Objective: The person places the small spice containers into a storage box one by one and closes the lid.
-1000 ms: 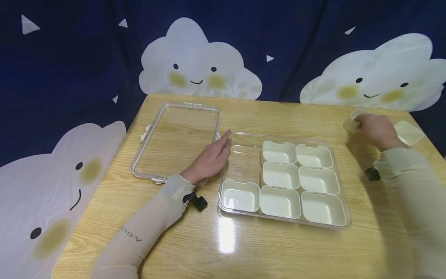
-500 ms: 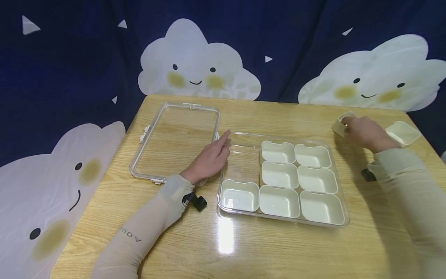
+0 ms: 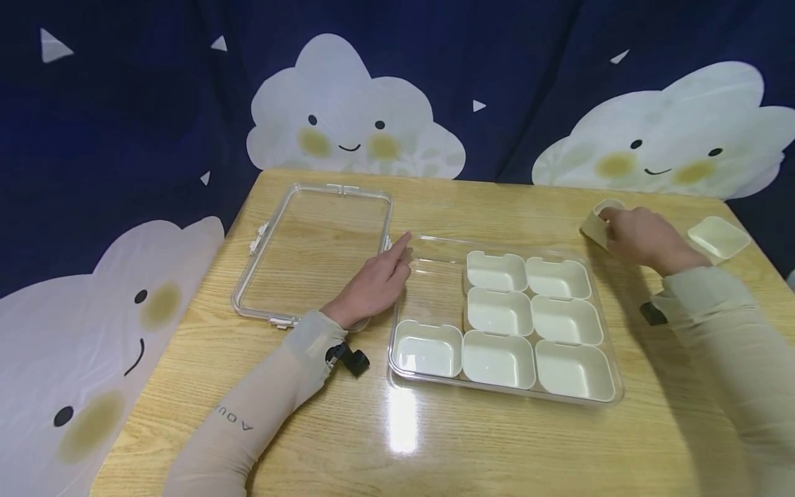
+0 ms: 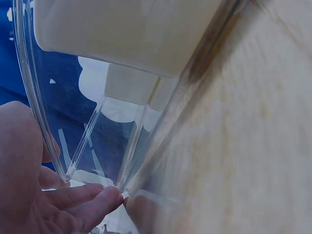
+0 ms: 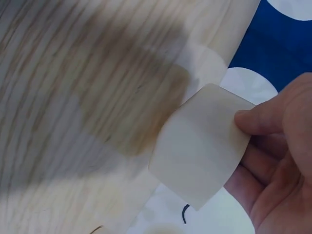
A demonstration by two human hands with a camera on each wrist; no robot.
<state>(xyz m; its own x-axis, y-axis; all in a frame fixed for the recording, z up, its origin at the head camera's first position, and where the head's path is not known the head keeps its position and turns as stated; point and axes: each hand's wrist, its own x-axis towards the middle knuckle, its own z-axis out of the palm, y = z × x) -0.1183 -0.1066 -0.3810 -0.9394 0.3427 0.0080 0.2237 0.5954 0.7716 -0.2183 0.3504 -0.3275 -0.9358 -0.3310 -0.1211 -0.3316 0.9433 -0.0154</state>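
A clear plastic box (image 3: 503, 389) holds several cream cups, among them a front-left cup (image 3: 428, 351); bare floor shows behind that one. Against the box's left wall rests my left hand (image 3: 373, 286), fingers mostly straight. In the left wrist view its fingertips (image 4: 114, 195) lie at the box's corner. At the back right, my right hand (image 3: 640, 236) pinches a loose cream cup (image 3: 594, 226) by its wall. The right wrist view has the thumb on one face of the tilted cup (image 5: 197, 148) and the fingers behind it.
Left of the box lies a clear lid (image 3: 366, 193) with white clips. Another cream cup (image 3: 719, 237) sits near the table's right edge, past my right hand. A dark blue cloth (image 3: 497, 41) with clouds hangs behind the wooden table (image 3: 497, 449).
My right hand has carried the cup leftward, away from the other cup at the right edge. The left hand and the box have stayed put.
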